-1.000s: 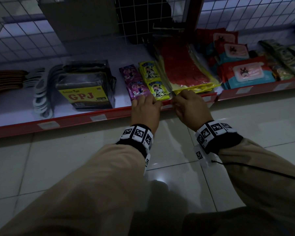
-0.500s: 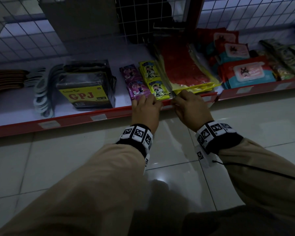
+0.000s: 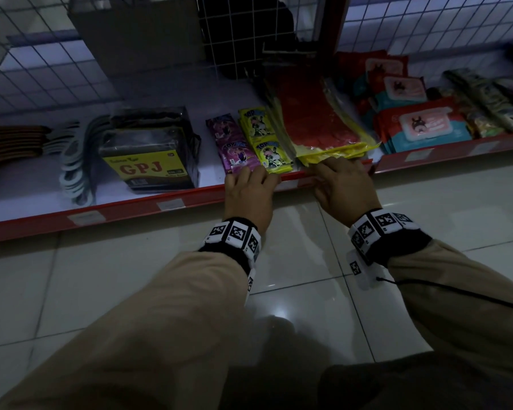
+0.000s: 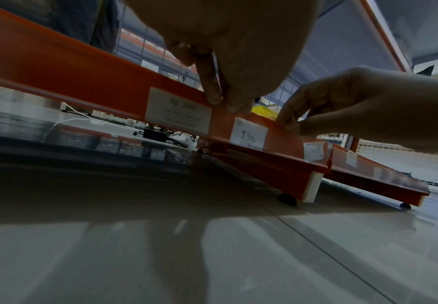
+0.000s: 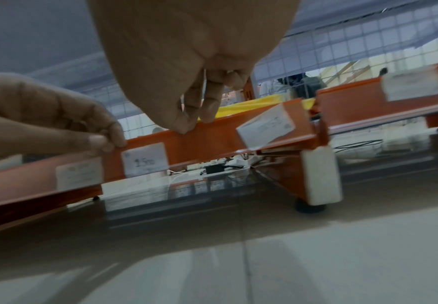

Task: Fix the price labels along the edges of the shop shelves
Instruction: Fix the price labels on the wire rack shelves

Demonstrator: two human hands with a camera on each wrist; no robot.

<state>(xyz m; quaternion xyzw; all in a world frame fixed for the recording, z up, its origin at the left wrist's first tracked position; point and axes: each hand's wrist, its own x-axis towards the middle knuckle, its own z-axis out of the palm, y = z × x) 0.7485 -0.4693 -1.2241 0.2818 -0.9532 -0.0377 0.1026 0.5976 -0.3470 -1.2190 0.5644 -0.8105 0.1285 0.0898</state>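
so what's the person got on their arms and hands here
Both hands are bare: left hand, right hand. Each arm is in a long tan sleeve. Each wrist carries a black band ringed with white blocks printed with black square markers. A thin black cable trails from the right band.

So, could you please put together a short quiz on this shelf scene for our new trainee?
1. True or false: the handwritten price label sits between the left hand and the right hand.
2. What do both hands grip? A) the GPJ box B) the red shelf edge C) a yellow packet
3. Fill in: the end label, close to the shelf's right end, sits ___ rather than straight.

Key: 1 true; 2 B; 3 tilted.
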